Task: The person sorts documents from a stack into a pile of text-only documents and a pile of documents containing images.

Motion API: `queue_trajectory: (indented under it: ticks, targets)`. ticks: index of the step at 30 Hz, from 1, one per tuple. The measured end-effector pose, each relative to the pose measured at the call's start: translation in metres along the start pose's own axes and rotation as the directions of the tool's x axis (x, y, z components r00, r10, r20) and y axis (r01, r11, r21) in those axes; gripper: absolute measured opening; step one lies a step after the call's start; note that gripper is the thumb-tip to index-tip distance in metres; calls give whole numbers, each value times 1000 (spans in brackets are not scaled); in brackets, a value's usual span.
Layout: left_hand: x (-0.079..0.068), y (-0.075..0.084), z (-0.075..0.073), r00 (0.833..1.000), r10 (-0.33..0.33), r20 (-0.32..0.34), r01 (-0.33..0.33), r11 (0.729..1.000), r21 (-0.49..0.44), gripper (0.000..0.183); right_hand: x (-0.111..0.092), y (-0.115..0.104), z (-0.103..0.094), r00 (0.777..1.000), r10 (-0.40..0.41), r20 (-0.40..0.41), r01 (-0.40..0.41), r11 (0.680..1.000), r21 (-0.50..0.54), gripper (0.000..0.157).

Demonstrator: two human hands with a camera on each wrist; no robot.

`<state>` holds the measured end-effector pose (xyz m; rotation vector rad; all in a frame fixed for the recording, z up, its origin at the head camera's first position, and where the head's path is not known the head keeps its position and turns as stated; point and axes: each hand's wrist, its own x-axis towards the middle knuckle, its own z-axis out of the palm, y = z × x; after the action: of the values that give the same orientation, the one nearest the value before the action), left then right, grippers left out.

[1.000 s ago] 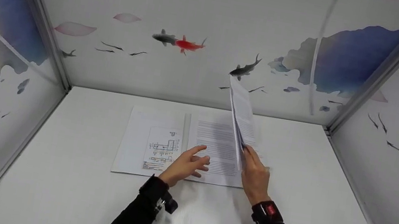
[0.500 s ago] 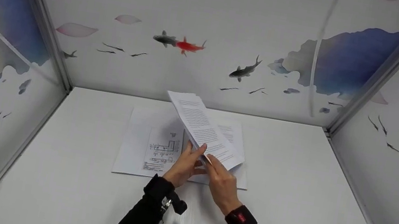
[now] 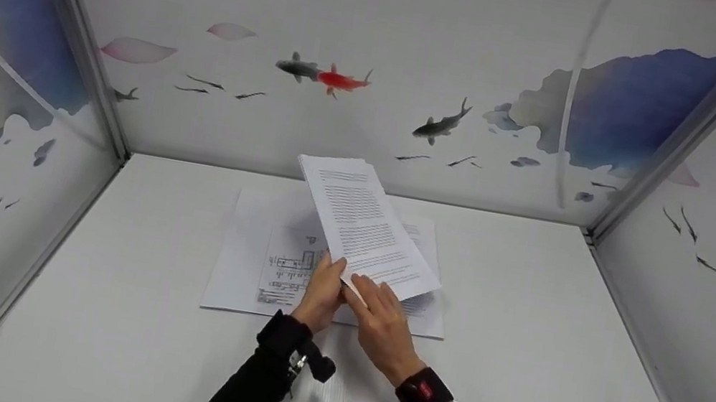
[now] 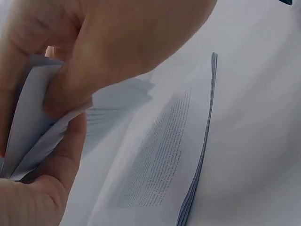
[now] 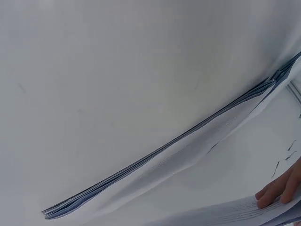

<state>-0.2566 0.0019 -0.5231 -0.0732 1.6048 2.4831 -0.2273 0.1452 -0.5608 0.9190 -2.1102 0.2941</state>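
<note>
A sheaf of printed paper sheets is raised at a slant in the head view, text side up. My left hand grips its lower left edge, thumb on top. At the lower corner my right hand pinches the sheaf, its fingers lying on the printed face. The left wrist view shows fingers and a thumb among the partly parted sheets. Underneath, an open booklet lies on the table, a diagram on its left page. The raised sheets hide much of its right page.
The white table extends around the booklet. A back wall and side walls with painted fish and petals enclose it, with metal posts at the corners.
The sheaf, nearly upright in my right hand at the right, has swung left and tilted flatter. My left hand, at first free above the booklet, has taken hold of it.
</note>
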Motion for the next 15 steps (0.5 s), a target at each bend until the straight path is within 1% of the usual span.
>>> queue_trajectory:
  ticks: [1,3,5,6,7,8,9,10,11,12,13,14,15]
  targets:
    - [0,0,-2,1000,14,-17,-14,1000,-2,42,-1,1,0,1000,-17,0,17,999,48,35]
    - [1,0,-7,998,40,-44,-40,999,7,43,-2,4,0,999,-46,-17,47,990,136,26]
    - [1,1,-12,995,65,-71,-62,997,47,43,-4,10,-1,999,-35,-40,42,979,201,28]
    - [1,2,-14,994,72,-85,-66,995,69,43,-4,14,-2,999,1,-50,10,975,222,31]
    - [1,3,-17,992,78,-98,-69,993,95,43,-4,20,-3,997,60,-49,-46,971,236,35]
    - [1,5,-19,991,80,-110,-67,991,118,42,-2,26,-6,989,141,-34,-129,962,242,38]
    - [1,7,-22,990,81,-119,-64,988,142,42,0,32,-8,969,247,-2,-239,938,251,41]
    - [0,9,-24,989,86,-121,-67,985,157,42,2,40,-12,928,369,50,-369,892,261,45]
    - [0,10,-27,989,93,-115,-73,982,172,42,5,48,-16,861,495,121,-508,816,277,50]
    - [0,11,-30,989,97,-111,-76,981,181,42,9,55,-20,769,607,201,-639,711,294,56]
    - [0,12,-33,989,108,-102,-87,977,194,43,12,63,-24,662,690,294,-749,587,307,62]
    - [0,12,-36,989,116,-90,-97,975,200,43,15,71,-28,554,738,385,-830,453,326,67]
    - [0,13,-39,989,126,-77,-108,973,202,43,17,78,-32,455,754,475,-883,312,350,70]
